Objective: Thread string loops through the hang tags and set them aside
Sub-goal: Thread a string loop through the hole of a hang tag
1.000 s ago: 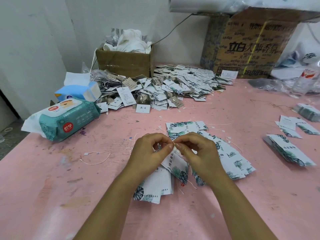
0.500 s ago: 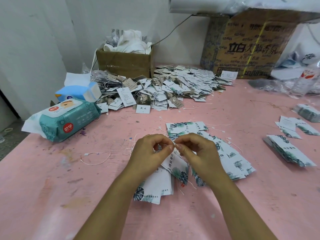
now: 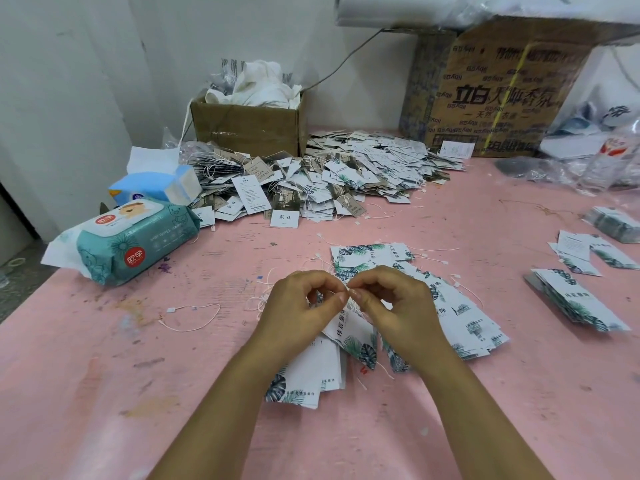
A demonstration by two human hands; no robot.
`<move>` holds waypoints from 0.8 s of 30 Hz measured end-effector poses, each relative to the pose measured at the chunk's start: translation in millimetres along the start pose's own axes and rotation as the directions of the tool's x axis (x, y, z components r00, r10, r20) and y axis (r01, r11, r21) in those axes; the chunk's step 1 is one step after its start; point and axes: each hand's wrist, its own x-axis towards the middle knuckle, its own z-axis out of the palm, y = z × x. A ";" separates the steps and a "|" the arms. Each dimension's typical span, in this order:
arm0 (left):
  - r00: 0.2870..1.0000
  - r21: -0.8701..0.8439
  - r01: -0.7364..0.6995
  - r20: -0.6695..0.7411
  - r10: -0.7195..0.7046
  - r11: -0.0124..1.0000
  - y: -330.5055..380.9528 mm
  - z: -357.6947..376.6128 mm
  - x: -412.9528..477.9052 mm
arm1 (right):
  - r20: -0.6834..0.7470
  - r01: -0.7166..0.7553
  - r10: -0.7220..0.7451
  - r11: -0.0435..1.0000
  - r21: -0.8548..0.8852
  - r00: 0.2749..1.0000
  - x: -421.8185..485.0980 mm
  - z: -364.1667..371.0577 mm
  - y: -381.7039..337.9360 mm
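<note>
- Hands meet above the middle of the table (image 3: 104,393), fingertips almost touching.
- Left hand (image 3: 304,306): fingers curled, thumb and forefinger pinching the string (image 3: 331,291), a thin white arc at its tips.
- Right hand (image 3: 391,306): fingers curled too, pinching what looks like the top of the tag (image 3: 353,336). The tag hangs tilted between the wrists, and its hole is hidden.
- Step in hand, as I judge it: feeding the string through the tag. Hold the tag steady close to its hole, pinch the string near its end so it is stiff, then draw the loop through without creasing the card.
- Fan of tags (image 3: 460,317) lies under and just beyond the hands; a spare loop (image 3: 194,317) lies to the left.
- Pile (image 3: 346,178) of strung tags sits along the far edge by the box (image 3: 246,129), likely where this one goes.
</note>
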 end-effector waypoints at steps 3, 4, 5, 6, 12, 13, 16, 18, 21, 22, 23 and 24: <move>1.000 0.019 -0.009 0.000 0.009 1.000 -0.4 0.3 0.0 | 0.018 -0.043 0.042 0.998 0.034 0.999 1.0 -0.5 0.0; 1.000 0.021 -0.008 -0.005 0.008 1.000 -0.6 0.2 0.1 | 0.023 -0.056 0.055 0.997 0.051 0.998 1.1 -0.9 0.0; 1.000 0.019 -0.006 -0.009 0.006 1.000 -0.8 0.1 0.3 | 0.028 -0.069 0.068 0.995 0.065 0.997 1.1 -1.4 0.3; 1.000 0.015 -0.006 -0.012 0.006 1.000 -1.1 0.0 0.5 | 0.034 -0.082 0.080 0.994 0.077 0.996 1.1 -1.7 0.5; 1.000 -0.021 -0.024 -0.003 0.024 1.000 -2.1 -0.9 0.8 | 0.069 -0.135 0.126 0.982 0.133 0.990 1.6 -0.9 0.2; 1.000 -0.038 -0.029 0.004 0.029 0.999 -2.5 -1.6 0.7 | 0.078 -0.154 0.143 0.974 0.165 0.987 1.9 -0.9 0.0; 0.998 -0.094 -0.044 0.029 0.047 0.995 -3.1 -3.9 0.8 | 0.128 -0.206 0.176 0.939 0.275 0.976 3.1 -2.7 -0.1; 0.998 -0.123 -0.046 0.039 0.052 0.991 -2.7 -5.4 1.0 | 0.151 -0.227 0.188 0.923 0.310 0.971 3.6 -4.1 0.0; 0.998 -0.155 -0.041 0.037 0.047 0.987 -1.3 -5.9 1.2 | 0.145 -0.243 0.203 0.904 0.352 0.968 3.9 -5.8 -0.2; 0.998 -0.163 -0.036 0.037 0.042 0.986 -0.8 -6.1 1.2 | 0.146 -0.246 0.205 0.896 0.369 0.968 3.9 -5.9 -0.8; 0.999 -0.169 -0.031 0.039 0.038 0.985 -0.4 -6.6 1.3 | 0.151 -0.249 0.205 0.889 0.383 0.967 3.8 -5.8 -1.2; 0.998 -0.171 -0.028 0.044 0.036 0.985 -0.4 -7.3 1.4 | 0.159 -0.251 0.203 0.883 0.396 0.966 3.9 -5.4 -1.5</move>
